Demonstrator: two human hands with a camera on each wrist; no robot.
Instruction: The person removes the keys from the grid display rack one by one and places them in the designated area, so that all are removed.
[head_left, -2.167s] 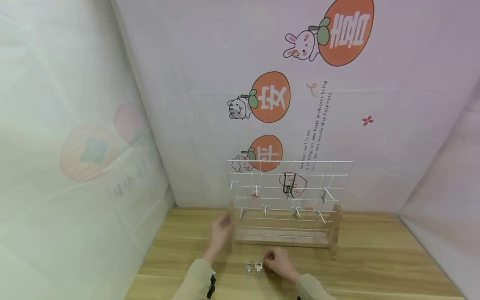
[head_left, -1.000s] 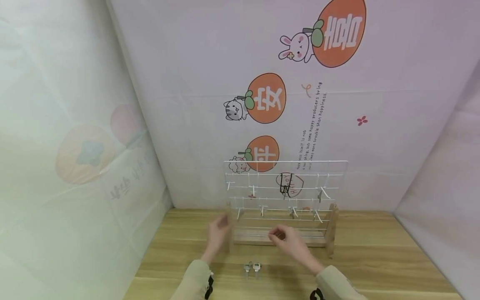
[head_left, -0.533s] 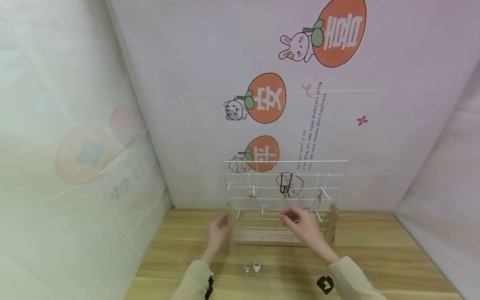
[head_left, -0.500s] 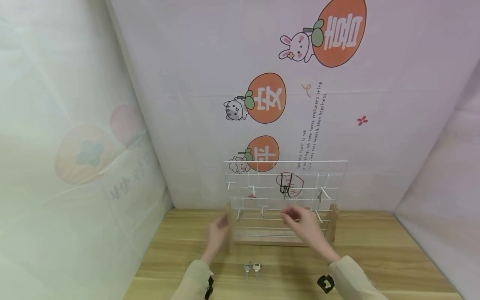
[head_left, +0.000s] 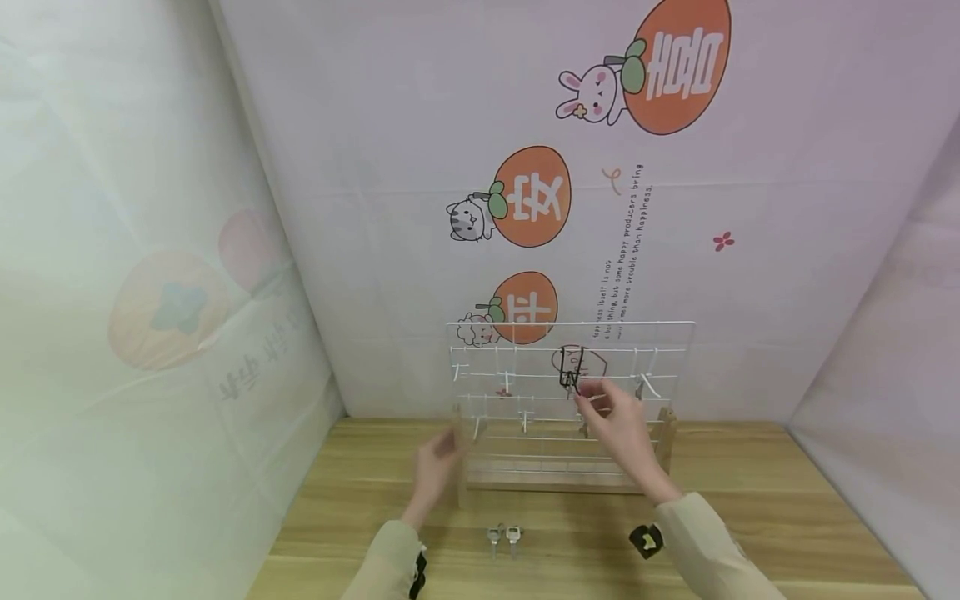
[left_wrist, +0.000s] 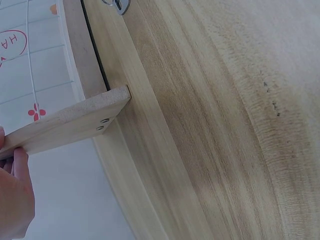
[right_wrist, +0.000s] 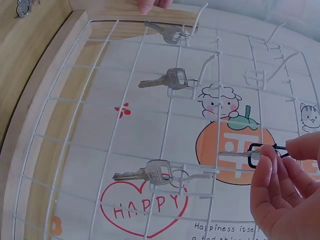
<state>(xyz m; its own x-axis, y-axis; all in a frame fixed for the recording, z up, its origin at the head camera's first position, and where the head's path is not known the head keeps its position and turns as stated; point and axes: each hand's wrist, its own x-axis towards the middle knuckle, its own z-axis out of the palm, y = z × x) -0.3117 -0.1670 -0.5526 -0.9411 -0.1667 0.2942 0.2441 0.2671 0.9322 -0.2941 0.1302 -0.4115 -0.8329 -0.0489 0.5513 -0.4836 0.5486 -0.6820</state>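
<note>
A white wire grid rack stands between wooden side posts. My left hand grips its left post, fingers curled round the board in the left wrist view. My right hand is raised to a black hook in the rack's upper part, thumb and fingers pinched together at its tip. In the right wrist view a silver key juts from the right fingertips, its head overlapping the black hook; its ring is hidden.
Other keys hang from white hooks, such as this key and one lower key. Two loose keys, a left key and a right key, lie on the wooden table before the rack. A printed cloth stands behind.
My right hand has risen from beside the loose keys on the table, up past the lower hooks, to the black hook. The left hand stays on the post.
</note>
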